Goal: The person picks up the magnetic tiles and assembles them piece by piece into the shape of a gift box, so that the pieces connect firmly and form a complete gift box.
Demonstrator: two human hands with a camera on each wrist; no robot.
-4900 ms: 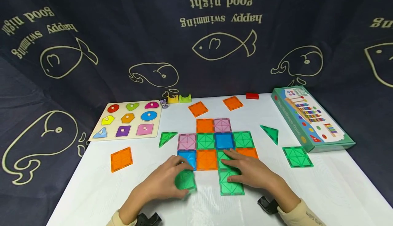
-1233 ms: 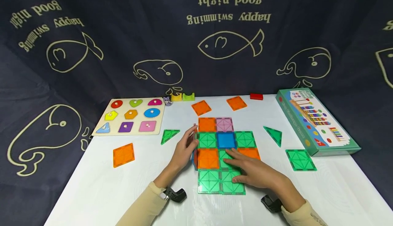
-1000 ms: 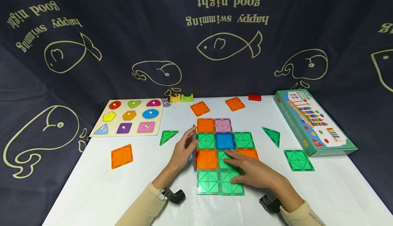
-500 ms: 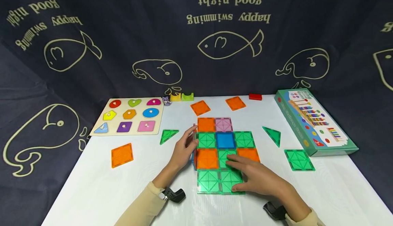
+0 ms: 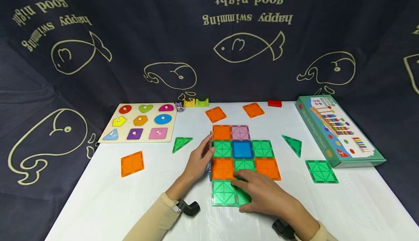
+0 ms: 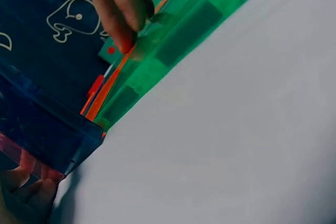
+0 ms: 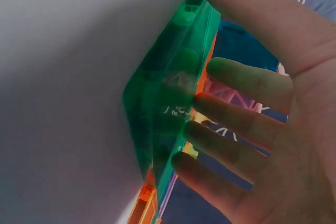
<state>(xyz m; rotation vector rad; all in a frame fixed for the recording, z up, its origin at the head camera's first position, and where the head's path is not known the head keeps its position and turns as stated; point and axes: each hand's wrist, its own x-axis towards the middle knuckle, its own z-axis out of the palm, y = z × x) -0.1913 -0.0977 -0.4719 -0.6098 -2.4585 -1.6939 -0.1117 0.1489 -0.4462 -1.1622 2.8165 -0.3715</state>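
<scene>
Translucent magnetic tiles lie joined on the table, with an orange tile and a pink tile at the back. At the left edge a blue tile and another pink tile stand on edge. My left hand rests against these upright tiles, its fingertips at their top edge. My right hand is over the front right green tile, thumb at its front edge and fingers across its far side. In the right wrist view that green tile sits between thumb and fingers. The hand partly hides it.
Loose tiles lie around: an orange one, green triangles, a green square. A shape puzzle board stands back left, a green game box at the right. Small blocks line the back by the dark curtain.
My left hand placed the front left green tile, and the left pink and blue tiles now stand upright. My right hand has slid from the middle green tile to the front right one.
</scene>
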